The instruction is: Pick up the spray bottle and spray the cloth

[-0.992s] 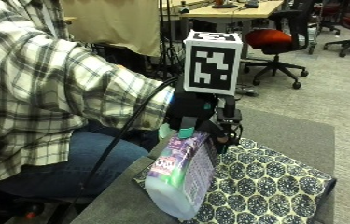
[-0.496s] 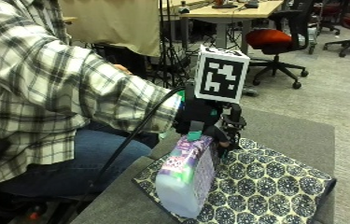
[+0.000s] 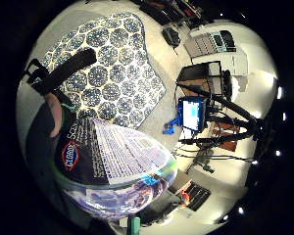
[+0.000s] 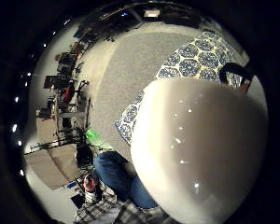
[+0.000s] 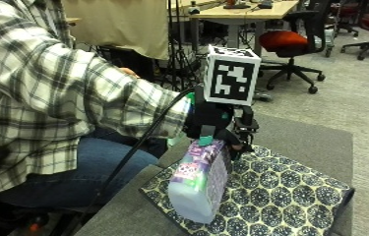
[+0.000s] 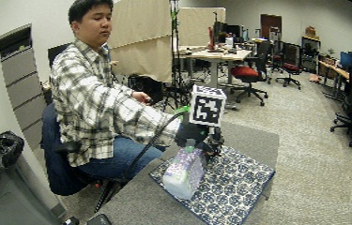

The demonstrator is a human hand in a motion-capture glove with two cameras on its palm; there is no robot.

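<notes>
My gloved right hand (image 5: pixel 218 124) grips the neck of a white spray bottle (image 5: pixel 199 180) with a purple label. The bottle hangs tilted above the near corner of a blue-and-white patterned cloth (image 5: pixel 276 194) spread on the grey table (image 5: pixel 308 140). In the wide outside view the right hand (image 6: pixel 197 135) holds the bottle (image 6: pixel 181 172) over the cloth (image 6: pixel 228 187). The little finger side palm view shows the bottle's label (image 3: pixel 112 161) close to the palm, with the cloth (image 3: pixel 112 73) beyond it. The bottle's white body (image 4: pixel 200 149) fills the thumb side palm view, with the cloth (image 4: pixel 191 60) behind.
The grey table (image 6: pixel 250 136) extends past the cloth's far side. The person's legs (image 5: pixel 92 172) are at the table's near edge. Office chairs (image 5: pixel 295 42) and desks (image 6: pixel 216 54) stand further back on the carpet.
The hand has carried the bottle slightly further over the cloth and a little higher. The grip on the neck stays the same.
</notes>
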